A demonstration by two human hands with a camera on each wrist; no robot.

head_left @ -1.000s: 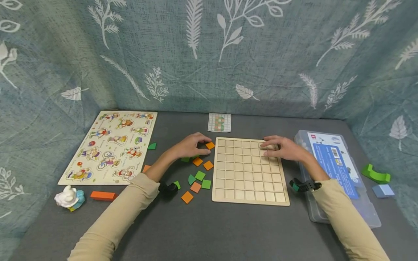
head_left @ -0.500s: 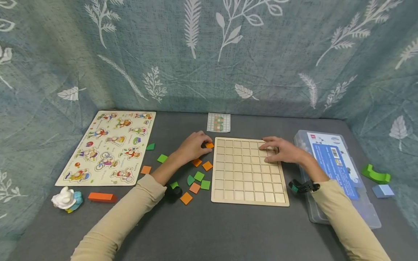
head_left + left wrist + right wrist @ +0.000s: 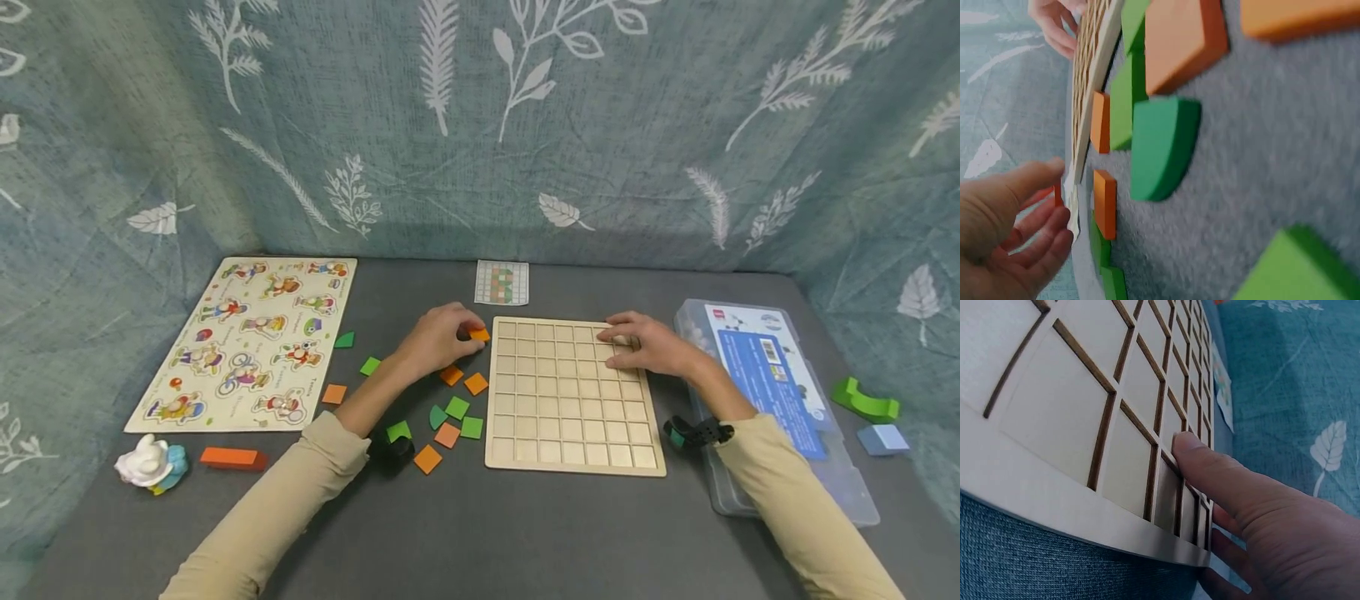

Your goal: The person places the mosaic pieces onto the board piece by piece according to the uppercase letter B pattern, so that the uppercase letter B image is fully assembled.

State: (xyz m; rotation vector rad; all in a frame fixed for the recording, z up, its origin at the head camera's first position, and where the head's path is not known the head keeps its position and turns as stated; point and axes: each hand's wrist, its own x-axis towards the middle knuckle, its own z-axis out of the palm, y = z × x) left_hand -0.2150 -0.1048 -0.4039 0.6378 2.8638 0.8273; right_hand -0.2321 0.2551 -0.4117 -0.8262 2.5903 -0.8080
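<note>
Thumb and fingers of my left hand [image 3: 441, 340] pinch an orange square tile [image 3: 480, 334] beside the upper left corner of a wooden grid board [image 3: 492, 400]. In the left wrist view only a thin edge of that orange tile [image 3: 1058, 192] shows between the fingertips. My right hand [image 3: 651, 343] rests on the board's upper right part, its thumb against the grid ridges in the right wrist view and its other fingers by the far edge. Below the left hand lie loose orange tiles [image 3: 476, 383], green squares [image 3: 457, 407] and a dark green quarter-round tile [image 3: 437, 417].
A small pattern card [image 3: 502, 282] lies behind the board. To the left are a picture puzzle board [image 3: 251, 350], a white and blue figurine [image 3: 152, 463] and a red-orange block [image 3: 233, 458]. A clear plastic case [image 3: 776, 400], a green arch [image 3: 865, 401] and a blue block [image 3: 882, 440] sit right.
My left fingers have closed on the orange tile that lay between them, and it has turned and shifted slightly left. The right hand stays at the board.
</note>
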